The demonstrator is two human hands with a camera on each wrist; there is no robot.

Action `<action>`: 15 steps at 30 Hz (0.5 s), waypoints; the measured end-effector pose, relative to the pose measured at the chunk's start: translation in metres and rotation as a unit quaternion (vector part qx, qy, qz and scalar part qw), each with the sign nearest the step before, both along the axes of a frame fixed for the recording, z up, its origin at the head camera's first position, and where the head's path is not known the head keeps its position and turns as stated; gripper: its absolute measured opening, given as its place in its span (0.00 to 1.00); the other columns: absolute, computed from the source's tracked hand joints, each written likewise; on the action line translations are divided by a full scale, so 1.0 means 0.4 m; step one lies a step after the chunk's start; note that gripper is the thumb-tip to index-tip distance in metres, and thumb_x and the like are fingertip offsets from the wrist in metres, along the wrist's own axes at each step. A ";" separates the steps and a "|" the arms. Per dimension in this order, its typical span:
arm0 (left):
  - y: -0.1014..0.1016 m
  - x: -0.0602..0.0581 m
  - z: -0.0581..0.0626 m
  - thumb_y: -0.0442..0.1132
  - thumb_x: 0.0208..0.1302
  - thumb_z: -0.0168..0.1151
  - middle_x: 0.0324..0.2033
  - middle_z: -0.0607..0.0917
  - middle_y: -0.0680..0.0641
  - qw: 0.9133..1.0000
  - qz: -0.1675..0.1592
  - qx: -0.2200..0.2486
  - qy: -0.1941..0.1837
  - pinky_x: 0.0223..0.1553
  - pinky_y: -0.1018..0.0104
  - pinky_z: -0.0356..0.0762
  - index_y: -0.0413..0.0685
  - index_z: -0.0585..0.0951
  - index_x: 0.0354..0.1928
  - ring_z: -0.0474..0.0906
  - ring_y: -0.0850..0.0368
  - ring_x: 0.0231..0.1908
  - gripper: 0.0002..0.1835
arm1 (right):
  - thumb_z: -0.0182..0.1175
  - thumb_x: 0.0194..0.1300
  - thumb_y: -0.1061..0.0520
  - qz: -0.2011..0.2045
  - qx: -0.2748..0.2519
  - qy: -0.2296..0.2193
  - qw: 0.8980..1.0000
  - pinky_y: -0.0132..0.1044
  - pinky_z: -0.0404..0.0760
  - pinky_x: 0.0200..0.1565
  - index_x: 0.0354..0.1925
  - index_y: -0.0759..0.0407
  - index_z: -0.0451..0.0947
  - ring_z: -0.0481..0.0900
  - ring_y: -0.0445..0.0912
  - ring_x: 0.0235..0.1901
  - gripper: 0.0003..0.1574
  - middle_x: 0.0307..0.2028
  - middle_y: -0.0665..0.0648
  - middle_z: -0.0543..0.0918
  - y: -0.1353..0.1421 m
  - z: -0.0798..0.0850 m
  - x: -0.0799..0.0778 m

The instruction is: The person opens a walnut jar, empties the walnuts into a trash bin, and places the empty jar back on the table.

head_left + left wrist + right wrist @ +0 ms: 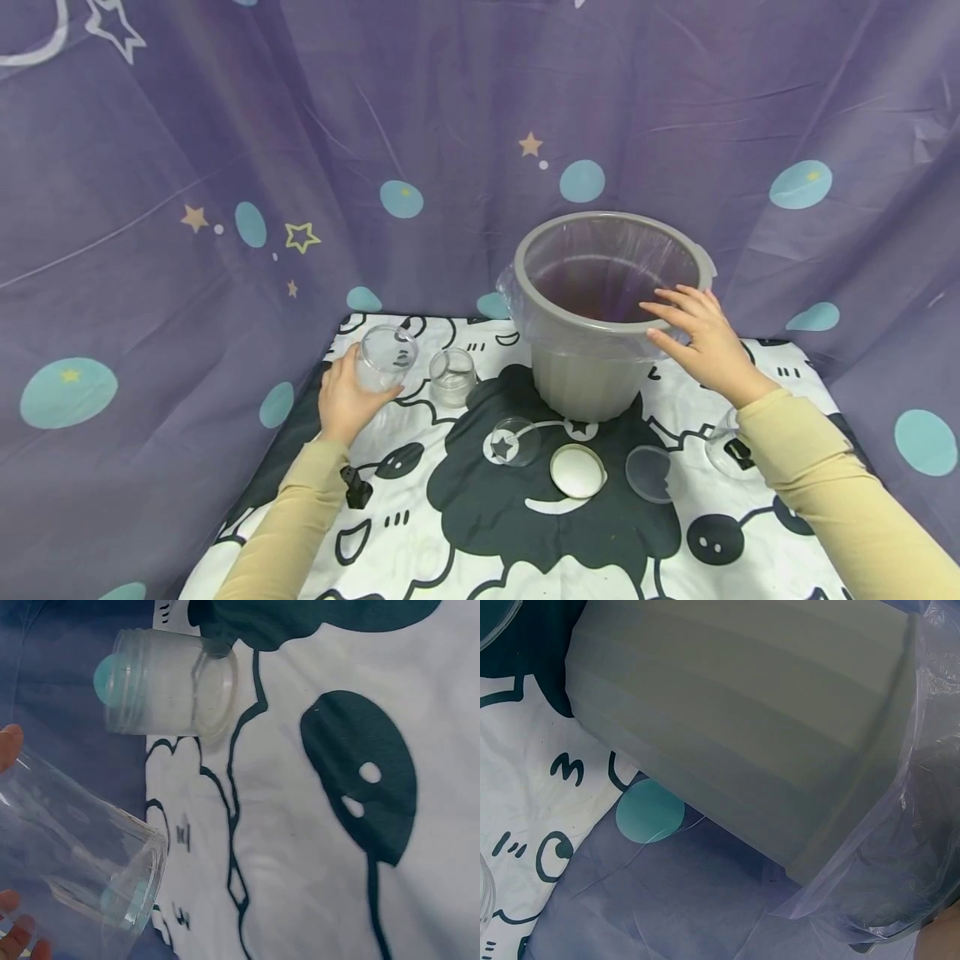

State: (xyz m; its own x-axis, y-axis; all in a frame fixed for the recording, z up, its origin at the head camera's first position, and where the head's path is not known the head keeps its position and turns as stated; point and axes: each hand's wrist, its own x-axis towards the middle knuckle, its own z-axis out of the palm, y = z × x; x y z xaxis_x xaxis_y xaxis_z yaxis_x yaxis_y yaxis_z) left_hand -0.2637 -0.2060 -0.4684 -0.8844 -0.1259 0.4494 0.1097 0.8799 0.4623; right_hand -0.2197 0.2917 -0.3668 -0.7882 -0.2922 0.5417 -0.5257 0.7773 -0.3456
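Note:
My left hand grips a clear jar at the left of the table, its fingers and thumb around the sides. In the left wrist view that jar tilts, with fingertips on both sides of it. Beside it stands a second clear jar, whose threaded neck shows in the left wrist view. Over the near right rim of a grey bin my right hand spreads its fingers, holding nothing. A clear plastic liner is folded over the bin's rim.
In front of the bin lie a clear disc, a white round lid and a translucent lid. Another clear container sits at the right, partly hidden by my right sleeve. A purple curtain hangs behind the patterned tablecloth.

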 end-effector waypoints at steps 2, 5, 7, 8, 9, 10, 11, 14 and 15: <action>-0.002 0.002 -0.010 0.56 0.32 0.77 0.53 0.75 0.35 1.000 0.003 0.009 -0.017 0.47 0.39 0.69 0.50 0.64 0.65 0.69 0.33 0.51 0.53 | 0.57 0.64 0.49 0.000 0.000 -0.001 1.000 0.61 0.40 0.69 0.57 0.56 0.74 0.57 0.64 0.65 0.24 0.60 0.67 0.70 -0.001 0.000 0.001; -0.005 0.004 -0.025 0.55 0.33 0.77 0.54 0.74 0.35 0.999 0.006 0.028 -0.041 0.48 0.38 0.69 0.51 0.62 0.65 0.69 0.32 0.52 0.53 | 0.57 0.64 0.49 -0.001 0.000 -0.001 1.000 0.61 0.41 0.69 0.57 0.56 0.74 0.57 0.64 0.65 0.24 0.60 0.67 0.69 -0.001 0.002 0.001; -0.007 0.006 -0.037 0.55 0.34 0.76 0.54 0.75 0.36 0.998 0.007 0.041 -0.056 0.48 0.38 0.70 0.51 0.61 0.66 0.70 0.32 0.52 0.53 | 0.57 0.64 0.49 -0.002 0.000 0.000 1.000 0.61 0.41 0.69 0.56 0.56 0.74 0.57 0.64 0.65 0.24 0.60 0.67 0.70 -0.001 0.002 0.001; -0.008 0.006 -0.044 0.55 0.35 0.76 0.54 0.75 0.36 0.997 0.008 0.050 -0.064 0.49 0.39 0.71 0.52 0.61 0.66 0.71 0.33 0.52 0.53 | 0.57 0.64 0.49 -0.002 0.000 0.000 1.000 0.61 0.41 0.69 0.56 0.57 0.74 0.57 0.64 0.65 0.24 0.60 0.67 0.70 -0.001 0.003 0.001; -0.008 0.006 -0.050 0.55 0.35 0.76 0.54 0.76 0.37 0.996 0.008 0.059 -0.070 0.48 0.39 0.71 0.52 0.61 0.66 0.72 0.34 0.52 0.52 | 0.57 0.64 0.49 -0.002 0.000 -0.001 1.000 0.61 0.41 0.69 0.56 0.57 0.74 0.57 0.64 0.65 0.24 0.60 0.67 0.70 -0.001 0.003 0.001; -0.009 0.006 -0.056 0.54 0.36 0.77 0.54 0.76 0.37 0.995 0.007 0.068 -0.076 0.49 0.40 0.72 0.52 0.61 0.65 0.73 0.35 0.52 0.52 | 0.57 0.64 0.50 -0.002 -0.001 0.000 1.000 0.62 0.41 0.68 0.56 0.57 0.74 0.57 0.64 0.65 0.24 0.60 0.67 0.70 -0.001 0.002 0.000; -0.010 0.005 -0.062 0.53 0.37 0.76 0.54 0.76 0.37 0.994 0.005 0.078 -0.080 0.49 0.41 0.72 0.52 0.61 0.65 0.74 0.36 0.52 0.51 | 0.57 0.64 0.50 -0.002 -0.001 -0.001 1.000 0.62 0.41 0.68 0.56 0.57 0.74 0.57 0.64 0.65 0.24 0.60 0.67 0.69 0.000 0.002 0.000; -0.011 0.003 -0.078 0.52 0.38 0.76 0.55 0.76 0.37 0.990 0.002 0.103 -0.094 0.51 0.43 0.71 0.50 0.61 0.65 0.73 0.37 0.53 0.51 | 0.57 0.64 0.49 -0.004 -0.001 -0.001 1.000 0.62 0.41 0.68 0.56 0.57 0.74 0.57 0.64 0.65 0.24 0.60 0.67 0.69 -0.001 0.001 -0.003; -0.012 0.003 -0.082 0.52 0.38 0.76 0.55 0.75 0.37 0.989 0.003 0.109 -0.099 0.52 0.43 0.71 0.50 0.61 0.65 0.73 0.38 0.54 0.50 | 0.57 0.64 0.49 -0.004 -0.001 -0.001 1.000 0.62 0.41 0.68 0.56 0.57 0.74 0.57 0.64 0.65 0.24 0.60 0.67 0.69 -0.001 0.001 -0.004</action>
State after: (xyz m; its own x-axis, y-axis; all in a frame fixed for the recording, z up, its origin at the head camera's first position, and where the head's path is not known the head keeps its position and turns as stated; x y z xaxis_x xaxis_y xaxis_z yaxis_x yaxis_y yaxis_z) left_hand -0.2627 -0.2108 -0.5012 -0.9514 -0.2052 0.2296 -0.0060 0.7579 0.6524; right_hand -0.2212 0.2913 -0.3666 -0.7910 -0.2858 0.5410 -0.5197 0.7805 -0.3475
